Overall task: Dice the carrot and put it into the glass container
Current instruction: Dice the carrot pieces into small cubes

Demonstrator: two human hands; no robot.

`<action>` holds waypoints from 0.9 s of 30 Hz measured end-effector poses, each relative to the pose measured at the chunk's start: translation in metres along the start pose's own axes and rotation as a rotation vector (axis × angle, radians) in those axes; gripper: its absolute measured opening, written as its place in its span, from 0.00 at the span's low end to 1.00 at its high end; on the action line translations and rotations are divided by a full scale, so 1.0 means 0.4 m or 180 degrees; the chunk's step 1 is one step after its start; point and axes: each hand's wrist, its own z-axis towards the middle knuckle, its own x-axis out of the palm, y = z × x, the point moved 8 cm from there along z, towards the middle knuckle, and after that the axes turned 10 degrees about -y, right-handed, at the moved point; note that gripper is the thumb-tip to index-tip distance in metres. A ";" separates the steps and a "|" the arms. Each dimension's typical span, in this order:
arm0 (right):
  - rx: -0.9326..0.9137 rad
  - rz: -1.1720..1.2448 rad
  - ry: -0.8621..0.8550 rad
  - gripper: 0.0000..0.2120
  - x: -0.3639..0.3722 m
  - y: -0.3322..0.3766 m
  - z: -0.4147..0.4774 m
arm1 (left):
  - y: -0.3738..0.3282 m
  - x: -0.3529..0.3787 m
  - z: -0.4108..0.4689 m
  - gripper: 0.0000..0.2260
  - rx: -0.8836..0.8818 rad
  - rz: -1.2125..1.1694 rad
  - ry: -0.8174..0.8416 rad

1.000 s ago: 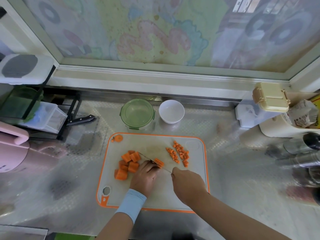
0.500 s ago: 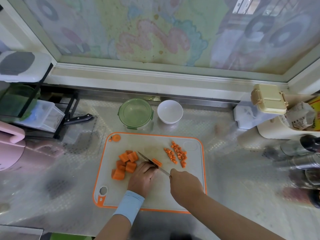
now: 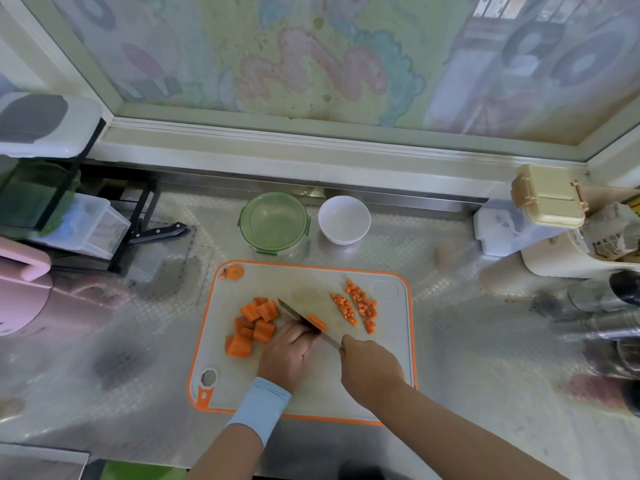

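Nearest to the camera, both forearms reach over the near edge of a white cutting board [image 3: 311, 393] with an orange rim, which lies flat on the metal counter [image 3: 467, 341]. The left hand [image 3: 289, 351], with a light blue wristband [image 3: 259, 408], rests on the board. Its fingers are curled and pressed together over the near end of a carrot piece [image 3: 318, 321]. The right hand [image 3: 370, 368] is closed as a fist around the handle of a knife [image 3: 304, 320], and the handle itself is hidden inside the fist. The blade goes diagonally away to the left, touching the knuckles of the left hand, and the orange piece shows on its far side.

Left of the blade is a heap of big carrot chunks [image 3: 254, 327]. Right of it, apart from the heap, the small carrot dice [image 3: 356, 304] lie in two loose rows. A round carrot end [image 3: 236, 271] sits in the far left corner of the board.

Beyond the board, on the counter, stands the glass container [image 3: 274, 221] with its green lid on. A white bowl [image 3: 344, 219] is just beside it on the right. Far left, a second knife with black handle [image 3: 157, 233] lies near a rack.
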 end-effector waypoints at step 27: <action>0.0383 0.0323 -0.0210 0.10 -0.106 -0.040 0.029 | 0.039 0.016 0.079 0.13 -0.0213 0.0676 0.1108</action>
